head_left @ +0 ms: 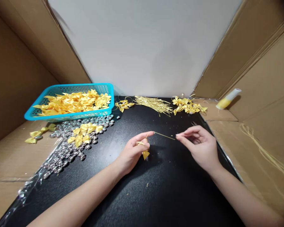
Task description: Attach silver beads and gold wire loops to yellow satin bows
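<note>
My left hand (134,151) is closed in a pinch on a small yellow ribbon bow (145,154) that hangs below its fingers. A thin gold cord (164,136) runs from my left fingertips to my right hand (200,145), which pinches the cord's other end between thumb and forefinger. Both hands hover over the black mat (142,189) near its middle.
A teal basket (68,118) full of yellow bows stands at the back left. Silver bells (68,154) with loose bows lie on clear plastic left of my hands. Gold cord pieces (153,104), finished bows (188,106) and a thread spool (227,99) lie at the back. Cardboard walls enclose both sides.
</note>
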Demonstrator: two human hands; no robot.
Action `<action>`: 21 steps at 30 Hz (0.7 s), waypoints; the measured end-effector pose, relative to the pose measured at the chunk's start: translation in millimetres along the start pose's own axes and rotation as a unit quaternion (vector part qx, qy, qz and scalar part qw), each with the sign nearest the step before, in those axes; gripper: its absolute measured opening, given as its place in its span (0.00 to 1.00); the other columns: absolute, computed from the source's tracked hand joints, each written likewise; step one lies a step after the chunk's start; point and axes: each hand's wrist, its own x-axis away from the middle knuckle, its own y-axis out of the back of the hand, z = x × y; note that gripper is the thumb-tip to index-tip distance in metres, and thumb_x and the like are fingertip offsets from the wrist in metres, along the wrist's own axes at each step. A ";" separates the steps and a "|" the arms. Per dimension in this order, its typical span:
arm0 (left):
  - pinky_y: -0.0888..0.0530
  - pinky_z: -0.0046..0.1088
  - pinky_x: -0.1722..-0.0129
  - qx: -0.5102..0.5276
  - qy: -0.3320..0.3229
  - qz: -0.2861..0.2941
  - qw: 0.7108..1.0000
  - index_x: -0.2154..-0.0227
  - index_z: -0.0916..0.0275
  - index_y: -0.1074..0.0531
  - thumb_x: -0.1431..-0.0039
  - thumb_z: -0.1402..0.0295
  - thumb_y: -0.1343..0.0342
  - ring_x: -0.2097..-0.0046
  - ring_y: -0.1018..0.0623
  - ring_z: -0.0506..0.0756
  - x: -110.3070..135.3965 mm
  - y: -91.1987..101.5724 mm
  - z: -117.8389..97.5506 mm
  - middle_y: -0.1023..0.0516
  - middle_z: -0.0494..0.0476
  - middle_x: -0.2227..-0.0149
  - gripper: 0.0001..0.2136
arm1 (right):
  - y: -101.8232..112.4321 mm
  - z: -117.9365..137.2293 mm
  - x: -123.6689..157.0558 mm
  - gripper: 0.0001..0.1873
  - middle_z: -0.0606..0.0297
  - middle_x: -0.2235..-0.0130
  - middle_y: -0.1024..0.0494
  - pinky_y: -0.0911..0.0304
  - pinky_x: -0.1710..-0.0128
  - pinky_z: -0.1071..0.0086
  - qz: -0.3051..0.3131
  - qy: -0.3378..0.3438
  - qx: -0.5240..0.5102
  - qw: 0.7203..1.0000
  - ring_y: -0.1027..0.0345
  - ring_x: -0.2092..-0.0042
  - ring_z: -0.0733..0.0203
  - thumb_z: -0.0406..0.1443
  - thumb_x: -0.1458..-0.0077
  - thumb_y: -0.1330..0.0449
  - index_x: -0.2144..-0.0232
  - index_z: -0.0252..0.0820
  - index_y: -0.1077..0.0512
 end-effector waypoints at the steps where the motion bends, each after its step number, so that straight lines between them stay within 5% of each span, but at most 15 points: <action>1: 0.39 0.26 0.70 0.025 0.004 0.011 1.000 0.59 0.65 0.21 0.54 0.63 0.37 0.75 0.39 0.48 -0.3 0.2 -1.0 0.37 0.47 0.79 0.18 | 1.1 -1.2 -2.2 0.13 0.66 0.72 0.18 0.26 0.66 0.72 -0.003 -0.014 -0.010 1.000 0.21 0.69 0.61 0.36 0.57 0.28 0.72 0.44 0.30; 5: 0.38 0.28 0.68 0.035 0.030 0.040 0.998 0.63 0.66 0.19 0.53 0.59 0.44 0.73 0.38 0.50 -1.2 0.2 -7.7 0.36 0.51 0.77 0.19 | 4.7 -2.6 -8.5 0.17 0.67 0.72 0.19 0.25 0.67 0.71 -0.018 -0.057 -0.059 0.996 0.21 0.69 0.61 0.38 0.60 0.27 0.73 0.44 0.31; 12: 0.39 0.26 0.69 -0.201 0.011 0.063 0.977 0.69 0.64 0.23 0.49 0.64 0.39 0.71 0.34 0.49 2.6 -3.4 -13.9 0.30 0.51 0.74 0.08 | 13.1 -6.5 -18.3 0.20 0.71 0.74 0.20 0.26 0.63 0.76 -0.082 -0.102 -0.170 0.977 0.22 0.68 0.66 0.38 0.64 0.25 0.72 0.44 0.31; 16: 0.36 0.24 0.68 -0.114 -0.016 0.059 0.992 0.65 0.61 0.29 0.49 0.65 0.35 0.71 0.29 0.48 2.3 -3.8 -10.6 0.27 0.48 0.74 0.11 | 11.0 -9.6 -17.6 0.19 0.70 0.74 0.20 0.27 0.64 0.77 -0.074 -0.080 -0.122 0.986 0.22 0.69 0.66 0.38 0.63 0.25 0.72 0.44 0.31; 21: 0.32 0.25 0.61 -0.020 -0.081 -0.030 0.996 0.57 0.57 0.32 0.52 0.67 0.32 0.63 0.24 0.50 -2.1 -2.2 -8.9 0.19 0.51 0.66 0.20 | 2.5 -3.6 -4.3 0.13 0.68 0.73 0.20 0.28 0.66 0.74 0.047 -0.003 0.011 0.999 0.22 0.69 0.63 0.35 0.55 0.30 0.73 0.44 0.32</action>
